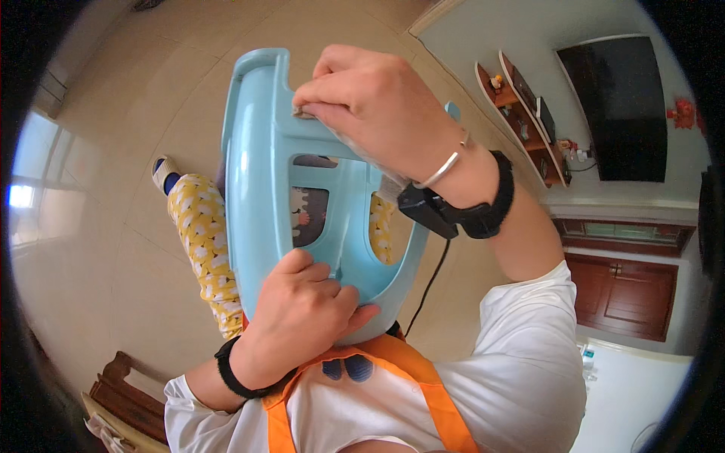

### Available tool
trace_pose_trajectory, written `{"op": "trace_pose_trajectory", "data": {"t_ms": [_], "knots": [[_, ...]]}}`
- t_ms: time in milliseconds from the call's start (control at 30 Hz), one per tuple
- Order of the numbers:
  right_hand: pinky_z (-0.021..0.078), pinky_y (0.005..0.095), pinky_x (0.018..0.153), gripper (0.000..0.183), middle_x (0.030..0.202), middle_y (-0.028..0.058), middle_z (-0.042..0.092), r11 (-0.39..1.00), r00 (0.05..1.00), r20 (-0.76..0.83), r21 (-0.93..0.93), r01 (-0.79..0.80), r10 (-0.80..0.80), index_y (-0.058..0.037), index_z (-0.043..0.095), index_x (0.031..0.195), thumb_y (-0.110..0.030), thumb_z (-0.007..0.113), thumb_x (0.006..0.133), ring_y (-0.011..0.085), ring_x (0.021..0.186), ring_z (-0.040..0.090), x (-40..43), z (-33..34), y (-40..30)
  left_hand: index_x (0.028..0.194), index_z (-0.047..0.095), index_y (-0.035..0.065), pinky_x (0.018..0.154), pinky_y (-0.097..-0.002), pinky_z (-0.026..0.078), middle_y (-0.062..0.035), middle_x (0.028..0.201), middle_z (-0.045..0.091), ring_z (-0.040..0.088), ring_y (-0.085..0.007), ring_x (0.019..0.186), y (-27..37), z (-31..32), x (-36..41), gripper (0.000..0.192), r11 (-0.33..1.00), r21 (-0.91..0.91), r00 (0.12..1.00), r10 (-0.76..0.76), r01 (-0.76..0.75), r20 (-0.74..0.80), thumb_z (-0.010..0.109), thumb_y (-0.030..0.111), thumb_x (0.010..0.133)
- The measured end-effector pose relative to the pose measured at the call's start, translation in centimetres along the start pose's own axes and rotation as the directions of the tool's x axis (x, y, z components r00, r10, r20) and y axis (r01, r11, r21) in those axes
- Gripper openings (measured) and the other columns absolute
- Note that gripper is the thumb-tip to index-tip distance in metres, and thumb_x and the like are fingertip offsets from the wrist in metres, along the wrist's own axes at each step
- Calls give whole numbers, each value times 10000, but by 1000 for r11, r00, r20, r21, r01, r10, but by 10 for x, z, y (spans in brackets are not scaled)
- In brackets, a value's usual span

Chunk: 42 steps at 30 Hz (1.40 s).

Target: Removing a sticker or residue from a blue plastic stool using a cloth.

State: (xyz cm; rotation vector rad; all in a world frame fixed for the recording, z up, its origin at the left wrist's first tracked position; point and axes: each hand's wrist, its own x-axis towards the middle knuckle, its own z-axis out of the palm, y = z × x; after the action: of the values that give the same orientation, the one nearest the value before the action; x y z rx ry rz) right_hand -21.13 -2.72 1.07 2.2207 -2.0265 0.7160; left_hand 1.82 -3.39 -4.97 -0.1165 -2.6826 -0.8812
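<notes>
A light blue moulded plastic frame (pixel 255 170) with large cut-outs, possibly a small child's seat, stands tilted before my body. My left hand (pixel 308 300) grips its near edge beside an opening, fingers curled over the rim. My right hand (pixel 362 96) pinches a folded greyish cloth (pixel 303 112) against the frame near its far notched corner; more of the cloth shows under the palm. Through the cut-outs appear a dark patterned cloth (pixel 308 215) and yellow flowered trousers (pixel 204 243). Both wrists wear black bands, and a silver bangle sits on the right one.
Around the legs lies a beige tiled floor (pixel 141 141). A black cable (pixel 429 289) hangs to the right of the frame. Wooden wall shelves (pixel 524 124) and a dark television (pixel 617 107) are at the right, with a brown door (pixel 623 294) below. Wooden furniture (pixel 127 402) stands at lower left.
</notes>
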Motion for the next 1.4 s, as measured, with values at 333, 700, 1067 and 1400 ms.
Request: {"op": "trace_pose_trajectory", "data": {"t_ms": [333,700,1067,1400], "knots": [[517,316,622,109,842,72,639,988,993,45,-113,-106,112,-60,730,903,-12,711,808,212,704,646,-30,-25,-27,563,506,142,665,-317,369,7,523,538,523,-173,570,-6,6,-7,400,997,-71,999,25,-28,-40,743,371,791],[519,384,669,44,812,106,605,993,997,20,-88,-78,80,-58,687,847,-47,686,805,295,769,626,-17,-14,-25,579,552,133,679,-310,371,-3,511,532,530,-174,577,-5,1,-5,379,998,-57,1000,29,-29,-12,731,381,802],[524,381,672,44,824,113,619,994,995,4,-22,-103,103,-64,698,855,-90,668,837,291,789,641,0,-4,-11,576,552,126,677,-309,377,-3,510,535,538,-175,575,-4,-1,0,383,999,-34,1000,7,-6,18,738,381,792],[510,310,607,152,850,73,636,989,993,41,-108,-105,110,-58,735,928,9,715,793,211,702,643,-22,-18,-22,578,554,139,667,-313,372,4,511,532,540,-165,585,1,3,0,371,998,-55,1000,-2,3,18,741,373,797]]}}
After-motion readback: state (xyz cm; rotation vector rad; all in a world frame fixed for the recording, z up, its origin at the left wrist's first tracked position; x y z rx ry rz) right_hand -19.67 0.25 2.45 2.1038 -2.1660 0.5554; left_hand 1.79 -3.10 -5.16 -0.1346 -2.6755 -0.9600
